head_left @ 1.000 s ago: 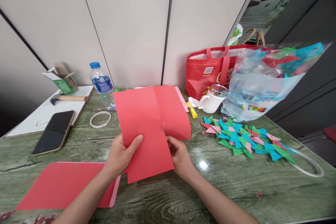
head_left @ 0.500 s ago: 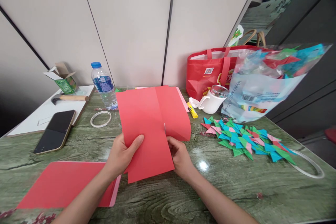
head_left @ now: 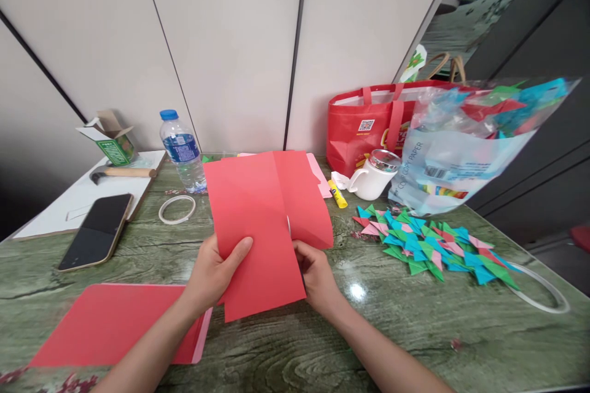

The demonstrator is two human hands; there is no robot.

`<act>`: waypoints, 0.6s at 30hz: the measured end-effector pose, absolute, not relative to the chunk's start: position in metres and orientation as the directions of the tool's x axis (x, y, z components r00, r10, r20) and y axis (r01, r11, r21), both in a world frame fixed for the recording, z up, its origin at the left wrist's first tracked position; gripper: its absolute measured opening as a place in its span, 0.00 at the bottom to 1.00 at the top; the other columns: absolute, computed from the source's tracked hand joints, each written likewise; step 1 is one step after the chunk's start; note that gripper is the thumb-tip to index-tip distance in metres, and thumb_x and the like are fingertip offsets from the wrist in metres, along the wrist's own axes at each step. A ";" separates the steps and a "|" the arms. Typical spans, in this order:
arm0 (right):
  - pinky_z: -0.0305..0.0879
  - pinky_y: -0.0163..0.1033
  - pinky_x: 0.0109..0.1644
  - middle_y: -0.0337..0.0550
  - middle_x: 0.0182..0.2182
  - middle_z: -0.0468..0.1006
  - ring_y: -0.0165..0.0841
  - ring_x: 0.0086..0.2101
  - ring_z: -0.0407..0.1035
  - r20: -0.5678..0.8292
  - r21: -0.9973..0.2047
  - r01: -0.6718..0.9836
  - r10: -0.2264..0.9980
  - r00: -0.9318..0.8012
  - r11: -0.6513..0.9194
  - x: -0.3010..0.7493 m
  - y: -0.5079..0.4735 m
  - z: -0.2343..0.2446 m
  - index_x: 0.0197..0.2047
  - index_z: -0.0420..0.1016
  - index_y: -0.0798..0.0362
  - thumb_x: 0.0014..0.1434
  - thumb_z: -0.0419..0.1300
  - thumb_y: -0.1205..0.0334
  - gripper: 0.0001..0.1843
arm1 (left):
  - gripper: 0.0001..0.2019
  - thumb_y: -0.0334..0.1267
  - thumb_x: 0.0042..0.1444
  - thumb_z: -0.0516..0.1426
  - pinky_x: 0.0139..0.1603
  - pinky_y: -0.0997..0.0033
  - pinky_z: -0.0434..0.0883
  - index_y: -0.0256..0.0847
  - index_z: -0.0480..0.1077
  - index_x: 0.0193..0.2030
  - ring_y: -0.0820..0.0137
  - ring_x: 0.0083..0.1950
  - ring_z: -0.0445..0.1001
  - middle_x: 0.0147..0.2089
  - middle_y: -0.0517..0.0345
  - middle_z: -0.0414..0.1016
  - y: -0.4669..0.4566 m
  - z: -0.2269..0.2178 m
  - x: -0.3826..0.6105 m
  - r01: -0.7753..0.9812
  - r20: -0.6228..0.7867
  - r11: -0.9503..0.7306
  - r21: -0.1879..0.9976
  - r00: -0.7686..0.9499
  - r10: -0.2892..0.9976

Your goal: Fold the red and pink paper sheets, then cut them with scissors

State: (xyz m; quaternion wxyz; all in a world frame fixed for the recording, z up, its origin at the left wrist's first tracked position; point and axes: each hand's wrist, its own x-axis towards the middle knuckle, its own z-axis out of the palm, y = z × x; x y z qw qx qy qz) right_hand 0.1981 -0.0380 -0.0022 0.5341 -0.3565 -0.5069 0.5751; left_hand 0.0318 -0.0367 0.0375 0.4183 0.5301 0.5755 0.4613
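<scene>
My left hand [head_left: 221,273] grips a red paper sheet [head_left: 251,215] by its left side, thumb on top and fingers beneath. A crease runs down the sheet from its far edge, and below it the paper is split, with the right part curling away. At the split, my right hand [head_left: 317,273] is closed around a cutting tool, mostly hidden by paper and fingers; only a thin shiny blade [head_left: 289,224] and a bit of dark handle show. Behind the sheet lies pink paper [head_left: 319,173]. Left of my left hand rests a red paper stack [head_left: 115,325] with pink edges.
Leftward are a phone [head_left: 96,231], tape roll [head_left: 177,209], hammer [head_left: 124,172], small box [head_left: 113,142] and water bottle [head_left: 183,153]. Rightward stand a glue stick [head_left: 338,194], white mug [head_left: 374,178], red bag [head_left: 350,129], plastic bag [head_left: 442,166] and folded paper pieces [head_left: 428,242].
The right part of the red sheet has shifted slightly left, showing more pink paper behind it. Both hands keep nearly the same place and grip.
</scene>
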 end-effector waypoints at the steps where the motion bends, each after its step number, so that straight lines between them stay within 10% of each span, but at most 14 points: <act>1: 0.71 0.36 0.32 0.39 0.27 0.80 0.34 0.27 0.73 0.132 -0.963 -0.254 0.976 -0.174 0.085 0.198 -0.038 -0.002 0.29 0.74 0.52 0.38 0.69 0.55 0.15 | 0.19 0.51 0.45 0.58 0.31 0.65 0.74 0.36 0.71 0.37 0.57 0.39 0.76 0.40 0.48 0.78 -0.037 0.037 0.032 0.222 0.007 0.012 0.975 -0.086 0.996; 18: 0.71 0.36 0.34 0.39 0.29 0.80 0.34 0.29 0.73 0.145 -0.952 -0.296 0.970 -0.197 0.082 0.198 -0.038 -0.001 0.30 0.73 0.52 0.38 0.70 0.61 0.15 | 0.18 0.49 0.48 0.58 0.37 0.63 0.74 0.37 0.70 0.39 0.59 0.41 0.76 0.43 0.48 0.78 -0.035 0.033 0.029 0.177 -0.022 0.025 0.984 -0.018 1.000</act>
